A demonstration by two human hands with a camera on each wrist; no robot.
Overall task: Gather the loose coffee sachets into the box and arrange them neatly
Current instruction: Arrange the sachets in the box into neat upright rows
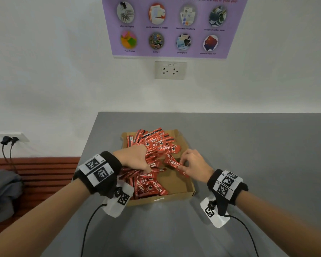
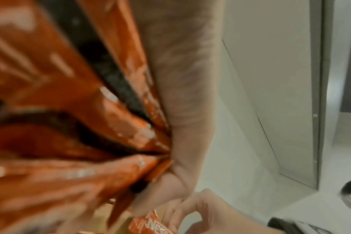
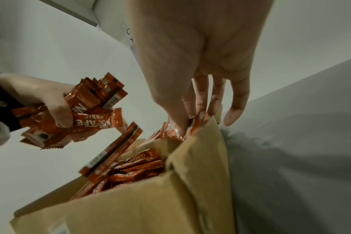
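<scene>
A shallow brown cardboard box (image 1: 176, 190) sits on the grey table and holds a heap of red coffee sachets (image 1: 156, 143). My left hand (image 1: 135, 158) is over the box's left side and grips a thick bundle of sachets (image 3: 86, 109), which fills the left wrist view as a blurred red bundle (image 2: 70, 126). My right hand (image 1: 191, 164) hovers at the box's right side and pinches one red sachet (image 1: 174, 164) between thumb and fingers; the right wrist view shows that sachet (image 3: 178, 129) just above the box wall (image 3: 200, 158).
The grey table (image 1: 248, 154) runs to the right and toward me. The wall behind carries a socket (image 1: 170, 70) and a purple poster (image 1: 172, 25). Left of the table are a red slatted bench (image 1: 35, 167) and a grey bag (image 1: 4, 193).
</scene>
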